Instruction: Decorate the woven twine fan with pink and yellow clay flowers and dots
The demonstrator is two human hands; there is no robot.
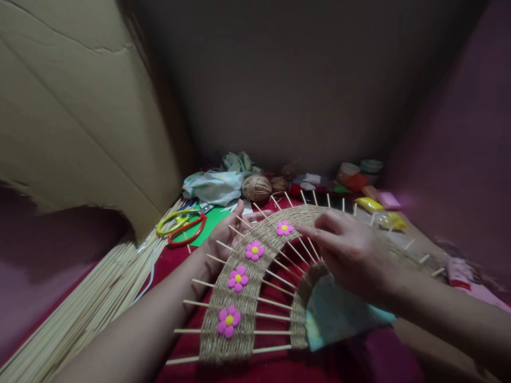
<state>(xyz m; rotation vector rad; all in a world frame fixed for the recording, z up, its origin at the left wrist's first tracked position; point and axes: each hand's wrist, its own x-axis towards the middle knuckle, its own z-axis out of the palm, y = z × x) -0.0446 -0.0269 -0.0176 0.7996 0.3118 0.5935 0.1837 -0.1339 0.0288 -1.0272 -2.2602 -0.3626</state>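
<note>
I judge flower-fixing in hand. The left hand [229, 234], fingers spread open, props the woven jute arch [223, 346] lying on the red cloth [171, 266]. The right hand [351, 252], fingers extended and empty, touches beside the topmost pink flower [284, 229]. Pressing calls for steady backing.

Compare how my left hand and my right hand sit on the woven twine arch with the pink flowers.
The left hand lies under the woven arch's outer edge, with skewers crossing over it. The right hand lies on top, back up. The left hand's fingers spread apart, while the right hand's fingertips point together at the top pink flower. Both hands are open and touch the arch.
</note>
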